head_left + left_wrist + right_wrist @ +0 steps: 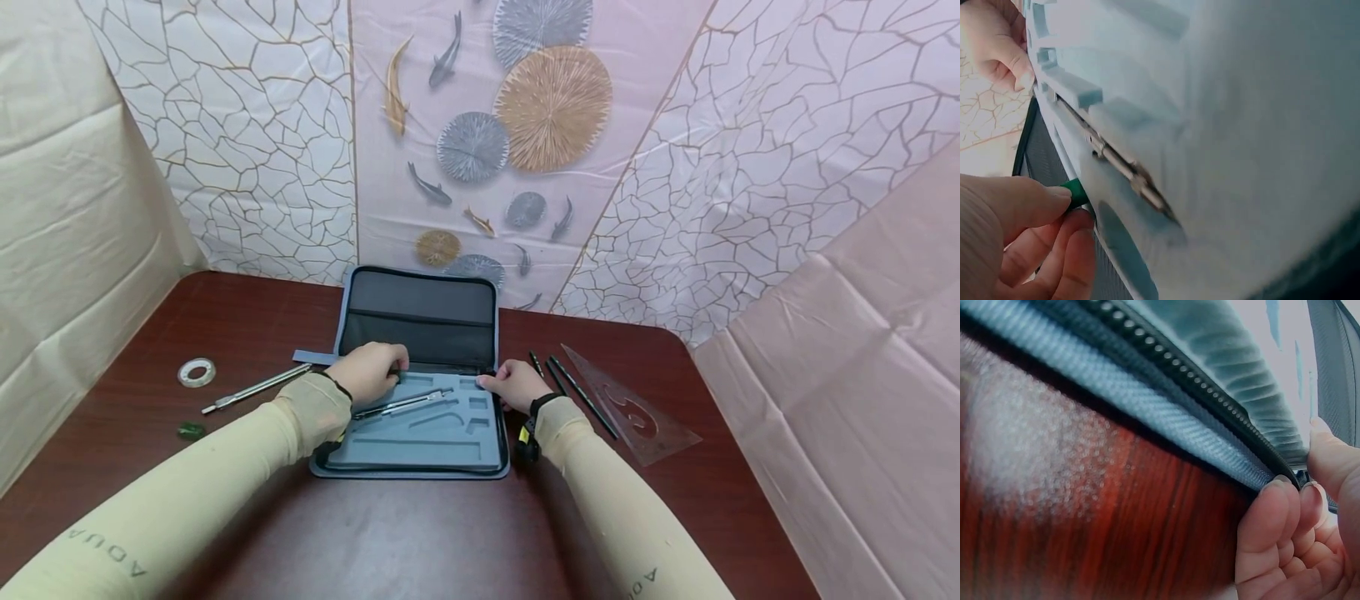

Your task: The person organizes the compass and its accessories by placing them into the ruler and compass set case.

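Observation:
A zip case (420, 321) lies unfolded, with a light blue moulded tray (420, 457) in its lower half. A metal compass (401, 403) rests in one of the tray's recesses, seen close up as well in the left wrist view. At the tray's back left edge, my left hand (367, 372) pinches a small green block (1075, 194) between thumb and fingers; its exact kind is hard to tell. My right hand (517, 385) grips the right edge near the hinge. Its thumb lies against the tray and its curled fingers touch the zipped rim (1210, 447).
Left of the case lie a white ring-shaped roll (197, 372), a long metal instrument (255, 389), a blue ruler-like strip (311, 358) and a small green object (191, 431). On the right are dark pencils (585, 396) and a clear set square (637, 417). Fabric walls enclose the table.

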`<state>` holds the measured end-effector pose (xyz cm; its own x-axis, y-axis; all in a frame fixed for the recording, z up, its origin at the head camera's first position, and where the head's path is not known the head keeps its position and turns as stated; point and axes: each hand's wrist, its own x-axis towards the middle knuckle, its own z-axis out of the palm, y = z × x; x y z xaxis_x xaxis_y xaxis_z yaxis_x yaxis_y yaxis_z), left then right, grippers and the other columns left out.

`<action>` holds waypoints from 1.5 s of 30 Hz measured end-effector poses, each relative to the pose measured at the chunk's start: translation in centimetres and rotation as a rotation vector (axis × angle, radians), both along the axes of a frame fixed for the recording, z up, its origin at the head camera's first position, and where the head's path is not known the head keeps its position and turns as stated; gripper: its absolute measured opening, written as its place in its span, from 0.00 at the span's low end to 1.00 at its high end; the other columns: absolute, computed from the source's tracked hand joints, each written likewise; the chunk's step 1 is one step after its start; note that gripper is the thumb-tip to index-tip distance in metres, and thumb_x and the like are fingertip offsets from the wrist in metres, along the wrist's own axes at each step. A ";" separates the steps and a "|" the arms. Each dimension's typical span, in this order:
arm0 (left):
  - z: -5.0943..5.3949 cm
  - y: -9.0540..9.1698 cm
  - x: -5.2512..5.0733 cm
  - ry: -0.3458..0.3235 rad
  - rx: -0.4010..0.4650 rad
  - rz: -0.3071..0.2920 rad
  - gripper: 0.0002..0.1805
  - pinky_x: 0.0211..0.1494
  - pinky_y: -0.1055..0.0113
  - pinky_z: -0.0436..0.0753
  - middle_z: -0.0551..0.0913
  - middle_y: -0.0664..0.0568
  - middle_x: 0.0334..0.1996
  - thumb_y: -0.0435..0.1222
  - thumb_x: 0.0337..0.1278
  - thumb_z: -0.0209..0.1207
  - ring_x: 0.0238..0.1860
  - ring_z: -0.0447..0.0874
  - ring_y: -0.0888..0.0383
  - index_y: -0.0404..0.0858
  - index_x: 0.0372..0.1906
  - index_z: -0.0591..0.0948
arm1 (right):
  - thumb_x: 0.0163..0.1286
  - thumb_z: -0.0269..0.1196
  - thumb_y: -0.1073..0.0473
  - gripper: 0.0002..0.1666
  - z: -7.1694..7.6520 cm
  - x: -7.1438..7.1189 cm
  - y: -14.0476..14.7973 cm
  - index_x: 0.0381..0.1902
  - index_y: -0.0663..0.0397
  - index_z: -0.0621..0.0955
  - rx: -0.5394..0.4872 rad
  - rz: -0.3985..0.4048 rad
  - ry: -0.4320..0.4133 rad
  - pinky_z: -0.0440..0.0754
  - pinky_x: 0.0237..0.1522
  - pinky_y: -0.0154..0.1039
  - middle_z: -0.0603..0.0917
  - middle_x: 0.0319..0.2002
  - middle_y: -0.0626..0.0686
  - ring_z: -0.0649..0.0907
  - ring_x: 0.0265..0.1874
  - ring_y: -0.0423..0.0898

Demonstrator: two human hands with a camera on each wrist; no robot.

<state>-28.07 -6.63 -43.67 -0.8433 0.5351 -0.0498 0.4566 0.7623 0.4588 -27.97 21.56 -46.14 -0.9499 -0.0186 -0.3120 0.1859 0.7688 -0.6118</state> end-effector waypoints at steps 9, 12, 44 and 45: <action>0.2 0.0 -0.4 0.040 0.023 0.043 0.04 0.36 0.61 0.77 0.78 0.55 0.30 0.34 0.63 0.62 0.29 0.77 0.59 0.41 0.39 0.78 | 0.66 0.63 0.40 0.24 0.0 -0.1 0.0 0.28 0.55 0.73 -0.014 0.014 -0.003 0.74 0.24 0.39 0.74 0.25 0.53 0.80 0.24 0.49; 0.3 0.0 -0.6 0.048 -0.003 0.026 0.04 0.38 0.60 0.78 0.80 0.54 0.33 0.33 0.64 0.60 0.33 0.78 0.59 0.41 0.42 0.80 | 0.67 0.62 0.40 0.24 0.1 -0.1 0.1 0.29 0.55 0.73 -0.013 0.009 0.001 0.73 0.25 0.40 0.74 0.25 0.53 0.80 0.24 0.50; -0.5 0.5 1.6 0.145 -0.275 -0.157 0.17 0.45 0.59 0.78 0.77 0.47 0.41 0.23 0.63 0.56 0.42 0.75 0.52 0.38 0.53 0.84 | 0.66 0.62 0.39 0.25 -0.2 0.1 0.2 0.29 0.55 0.73 -0.004 0.005 0.013 0.74 0.25 0.40 0.73 0.25 0.53 0.79 0.24 0.50; -0.5 0.3 1.7 0.143 -0.291 -0.161 0.18 0.46 0.57 0.77 0.76 0.45 0.44 0.23 0.63 0.56 0.44 0.74 0.50 0.38 0.54 0.83 | 0.66 0.62 0.39 0.25 -0.2 0.1 0.1 0.29 0.55 0.73 -0.004 0.005 0.013 0.74 0.26 0.40 0.73 0.26 0.53 0.79 0.24 0.50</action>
